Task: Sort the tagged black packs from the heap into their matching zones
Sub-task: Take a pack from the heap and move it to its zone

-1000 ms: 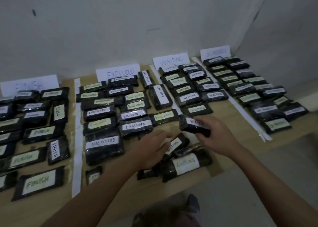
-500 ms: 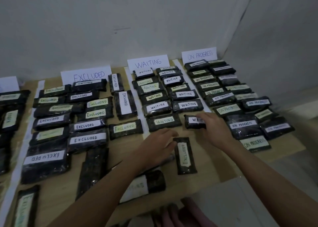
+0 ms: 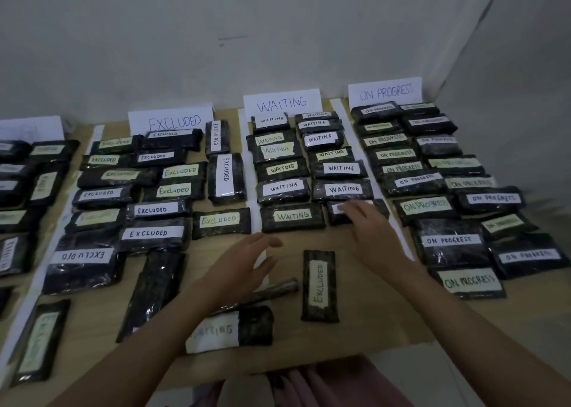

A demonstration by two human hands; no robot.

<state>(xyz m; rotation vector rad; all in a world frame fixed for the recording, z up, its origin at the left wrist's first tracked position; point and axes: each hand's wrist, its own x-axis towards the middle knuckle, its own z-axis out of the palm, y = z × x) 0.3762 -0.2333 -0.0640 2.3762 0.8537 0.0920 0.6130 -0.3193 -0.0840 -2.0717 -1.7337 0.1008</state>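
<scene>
While rows of labelled black packs cover the wooden table [image 3: 364,329], the right hand [image 3: 367,224] lies spread on a pack [image 3: 358,212] in the WAITING zone, seemingly flat, and the left hand [image 3: 244,264] hovers open, empty.

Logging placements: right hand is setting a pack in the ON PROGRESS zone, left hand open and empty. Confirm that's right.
Not quite. The head view shows the right hand on a pack in the WAITING zone, left of the white strip bordering ON PROGRESS. The left hand is open and empty, as stated.
</scene>
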